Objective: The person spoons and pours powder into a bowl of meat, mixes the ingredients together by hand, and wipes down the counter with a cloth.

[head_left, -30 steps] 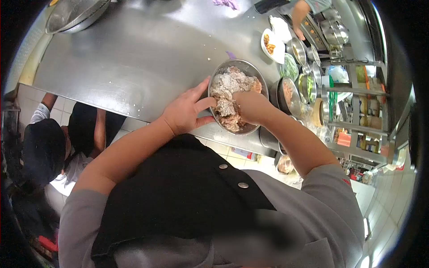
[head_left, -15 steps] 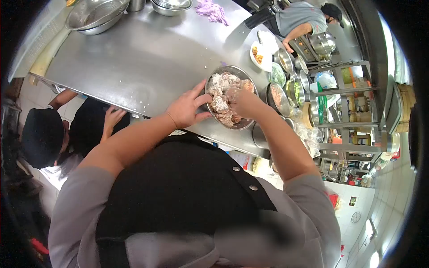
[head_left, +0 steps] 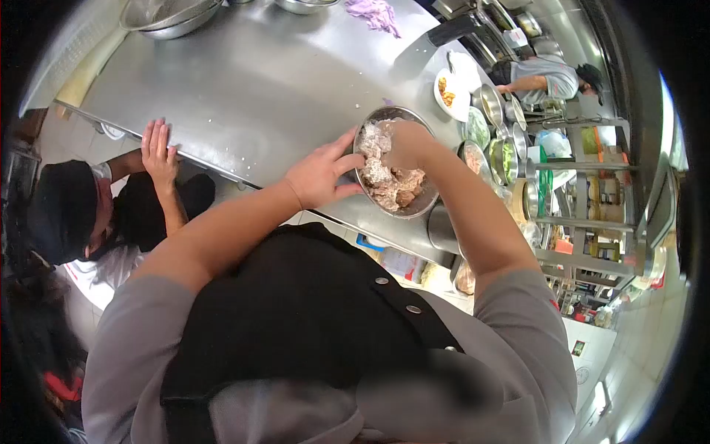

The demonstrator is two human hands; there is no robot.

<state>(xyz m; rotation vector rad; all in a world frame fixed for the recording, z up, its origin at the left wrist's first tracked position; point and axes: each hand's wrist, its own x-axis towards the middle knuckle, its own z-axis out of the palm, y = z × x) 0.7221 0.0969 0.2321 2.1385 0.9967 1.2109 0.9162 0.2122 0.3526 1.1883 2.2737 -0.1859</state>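
A round metal bowl (head_left: 429,201) near the front edge of the steel table holds chunks of raw meat (head_left: 407,185) with white flour-like powder (head_left: 377,172) over part of them. My left hand (head_left: 322,175) grips the bowl's left side, its fingers apart against the rim and wall. Inside the bowl, at the upper right of the meat, is my right hand (head_left: 408,145), knuckles up. Its fingers point down, mostly hidden and blurred, so I cannot tell how they are closed.
Pans and bowls of ingredients, including green vegetables (head_left: 506,161), line the right side beside a white plate of food (head_left: 447,92). A purple cloth (head_left: 373,16) and metal colander (head_left: 166,15) lie farther back. A co-worker's hand (head_left: 158,152) rests on the left table edge; another person (head_left: 543,80) stands far right.
My right hand has shifted up and back within the bowl, exposing more meat below it. The view has shifted slightly. The left co-worker's hand has come up onto the table edge.
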